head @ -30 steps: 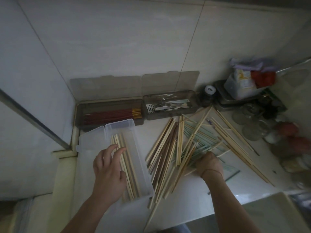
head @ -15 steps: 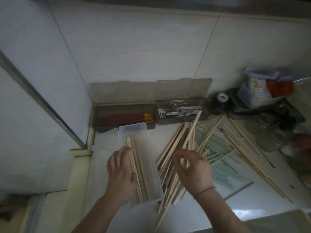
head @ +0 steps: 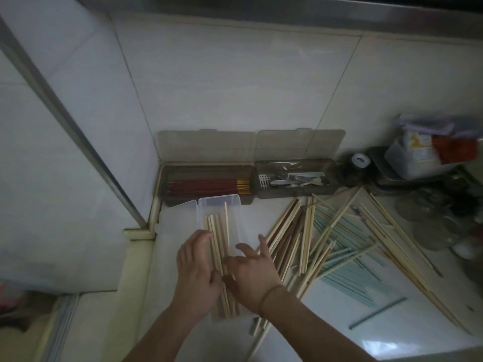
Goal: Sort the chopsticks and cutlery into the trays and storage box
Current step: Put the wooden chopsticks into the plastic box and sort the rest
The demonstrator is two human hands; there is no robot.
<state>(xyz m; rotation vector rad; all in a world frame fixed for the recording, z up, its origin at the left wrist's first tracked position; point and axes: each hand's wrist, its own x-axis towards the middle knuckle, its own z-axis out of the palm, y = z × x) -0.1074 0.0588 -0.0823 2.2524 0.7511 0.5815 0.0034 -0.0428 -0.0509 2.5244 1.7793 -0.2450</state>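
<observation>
A clear plastic box (head: 219, 201) lies open on the counter with several light wooden chopsticks (head: 218, 231) inside. My left hand (head: 196, 267) rests flat on those sticks near the box's front. My right hand (head: 252, 273) hovers over the box's right side with fingers spread, its thumb against the sticks. To the right, a loose pile spreads over the counter: light wooden chopsticks (head: 308, 231), brown ones (head: 287, 231) and teal ones (head: 347, 259). Against the wall stand a brown tray (head: 167, 176) of red chopsticks (head: 206, 186) and a brown tray (head: 332, 189) of metal cutlery (head: 295, 178).
The clear box's lid (head: 177, 214) lies open to its left. A small dark jar (head: 358, 165), a plastic container of packets (head: 418, 158) and glass lids (head: 428, 231) crowd the right side. A grey stick (head: 379, 313) lies near the counter's front edge.
My right hand left the pile with a light wooden chopstick and came over the clear box; one stick now lies farther back in the box. My left hand stayed on the sticks.
</observation>
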